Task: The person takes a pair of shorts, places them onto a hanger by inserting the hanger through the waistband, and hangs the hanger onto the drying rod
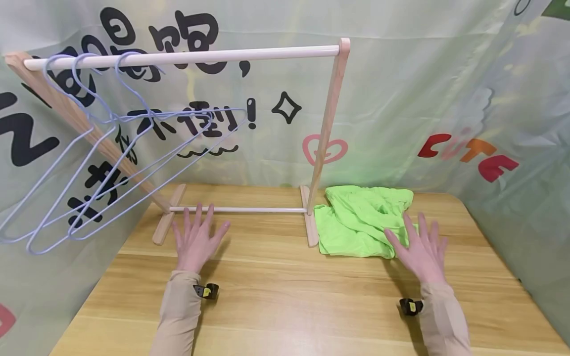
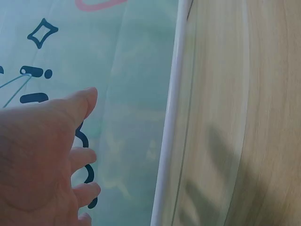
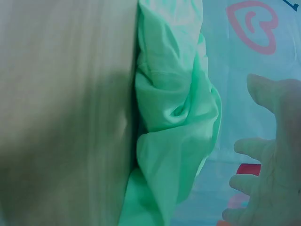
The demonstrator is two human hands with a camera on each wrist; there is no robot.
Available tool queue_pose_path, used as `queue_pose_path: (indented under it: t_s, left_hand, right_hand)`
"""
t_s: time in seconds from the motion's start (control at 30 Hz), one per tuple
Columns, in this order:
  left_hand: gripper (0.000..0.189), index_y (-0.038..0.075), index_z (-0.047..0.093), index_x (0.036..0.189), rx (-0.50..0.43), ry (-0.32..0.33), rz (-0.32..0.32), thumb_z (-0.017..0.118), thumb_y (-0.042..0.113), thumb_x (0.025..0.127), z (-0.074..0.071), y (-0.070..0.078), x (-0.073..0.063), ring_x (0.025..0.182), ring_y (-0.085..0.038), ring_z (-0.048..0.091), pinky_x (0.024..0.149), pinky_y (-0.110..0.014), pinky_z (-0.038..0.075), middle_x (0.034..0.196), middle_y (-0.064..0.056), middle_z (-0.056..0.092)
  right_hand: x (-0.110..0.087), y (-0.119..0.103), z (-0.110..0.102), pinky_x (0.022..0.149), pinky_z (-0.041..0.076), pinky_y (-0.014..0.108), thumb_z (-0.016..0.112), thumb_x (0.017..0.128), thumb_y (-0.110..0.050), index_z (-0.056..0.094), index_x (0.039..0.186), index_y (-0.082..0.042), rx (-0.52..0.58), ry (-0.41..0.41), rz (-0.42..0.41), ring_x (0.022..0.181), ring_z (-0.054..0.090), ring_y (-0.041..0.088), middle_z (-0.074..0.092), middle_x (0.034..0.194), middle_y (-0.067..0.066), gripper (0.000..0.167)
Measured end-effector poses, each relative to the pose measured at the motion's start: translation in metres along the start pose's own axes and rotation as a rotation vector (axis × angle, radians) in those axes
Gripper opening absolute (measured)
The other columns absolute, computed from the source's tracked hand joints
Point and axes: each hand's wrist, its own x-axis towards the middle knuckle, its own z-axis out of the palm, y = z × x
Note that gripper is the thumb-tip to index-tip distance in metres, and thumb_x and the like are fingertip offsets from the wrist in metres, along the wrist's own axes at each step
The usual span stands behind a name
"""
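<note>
My left hand point(image 1: 196, 243) is spread over the table, close to the rack's lower crossbar point(image 1: 249, 210), and holds nothing. Fingers spread and straight, my right hand point(image 1: 422, 249) hovers at the right edge of a crumpled bright green cloth point(image 1: 356, 227). The cloth lies in loose folds on the table, beside the rack's right foot; in the right wrist view its folds point(image 3: 171, 108) stand apart from my fingers. Three light purple wire hangers point(image 1: 95, 128) hang from the left end of the rack's top rail point(image 1: 249, 54).
A wooden garment rack point(image 1: 331, 113) stands along the back of the wood-grain table point(image 1: 285, 301). Behind it hangs a printed fabric backdrop point(image 1: 392, 89) with black characters and coloured letters. The hangers reach out past the table's left edge.
</note>
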Motion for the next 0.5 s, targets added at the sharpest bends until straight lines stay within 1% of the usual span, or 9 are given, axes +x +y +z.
queue_pose_path:
  t_s: [0.13,0.27,0.37,0.5]
  left_hand:
    - [0.081,0.018,0.014,0.162,-0.025,-0.002,0.017,0.030,0.068,0.101,0.001,0.000,0.001,0.155,-0.046,-0.011,0.119,-0.072,-0.016,0.170,-0.016,0.001]
    - [0.080,0.018,0.014,0.162,-0.074,-0.022,0.037,0.030,0.067,0.102,0.002,0.000,0.001,0.154,-0.048,-0.009,0.118,-0.072,-0.017,0.169,-0.018,0.004]
    - [0.078,0.018,0.015,0.162,-0.116,-0.037,0.053,0.031,0.066,0.102,0.002,0.001,0.002,0.155,-0.047,-0.009,0.118,-0.071,-0.018,0.169,-0.017,0.005]
    - [0.073,0.014,0.022,0.161,-0.182,-0.045,0.100,0.034,0.059,0.105,0.001,0.002,0.002,0.155,-0.048,-0.006,0.118,-0.074,-0.014,0.168,-0.019,0.013]
  right_hand:
    - [0.006,-0.003,-0.002,0.109,-0.008,0.084,0.035,0.100,-0.066,0.005,0.163,-0.018,0.011,-0.004,-0.008,0.148,-0.021,0.056,-0.018,0.167,0.020,0.084]
    - [0.013,-0.006,-0.003,0.107,-0.004,0.086,0.036,0.100,-0.066,0.006,0.163,-0.017,0.028,-0.029,-0.013,0.147,-0.016,0.060,-0.015,0.166,0.025,0.085]
    - [0.022,-0.009,-0.005,0.108,0.001,0.085,0.036,0.100,-0.067,0.009,0.163,-0.013,0.039,-0.048,-0.022,0.147,-0.008,0.063,-0.007,0.166,0.030,0.087]
    - [0.037,-0.018,-0.008,0.111,0.006,0.082,0.036,0.100,-0.067,0.013,0.162,-0.008,0.062,-0.075,-0.045,0.147,0.000,0.063,0.004,0.165,0.034,0.088]
